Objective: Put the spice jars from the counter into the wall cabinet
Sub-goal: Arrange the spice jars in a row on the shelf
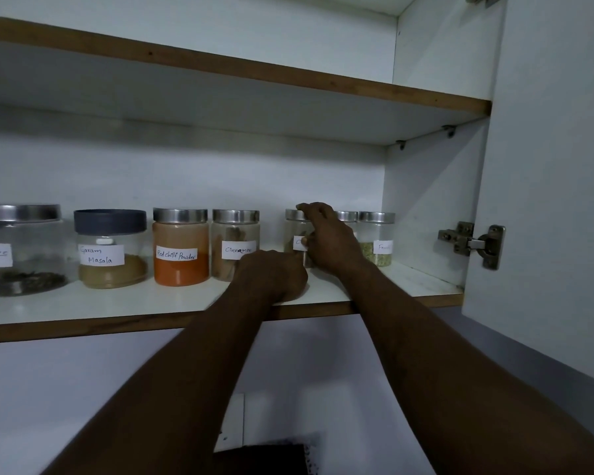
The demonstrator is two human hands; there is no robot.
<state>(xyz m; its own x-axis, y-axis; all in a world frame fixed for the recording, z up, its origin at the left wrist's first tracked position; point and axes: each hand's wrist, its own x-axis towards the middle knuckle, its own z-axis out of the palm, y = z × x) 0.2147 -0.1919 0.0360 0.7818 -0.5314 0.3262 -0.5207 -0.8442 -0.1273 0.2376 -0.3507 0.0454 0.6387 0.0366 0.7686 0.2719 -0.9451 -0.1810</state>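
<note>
Several labelled spice jars stand in a row on the lower shelf (408, 282) of the open wall cabinet. From the left: a cloves jar (21, 250), a dark-lidded garam masala jar (112, 248), a red chilli powder jar (180, 246), a cinnamon jar (234, 241), a small clear jar (295, 234), and a fennel jar (378, 238) at the right. My right hand (330, 238) wraps around the small clear jar, fingers over its steel lid, hiding most of its label. My left hand (271, 275) rests as a loose fist on the shelf just in front of the cinnamon jar, touching the small jar's base.
An empty upper shelf (288, 80) runs above. The open cabinet door (546, 166) with its metal hinge (474, 243) stands at the right. Another steel lid (347, 216) shows behind my right hand. A dark object (261, 457) lies far below.
</note>
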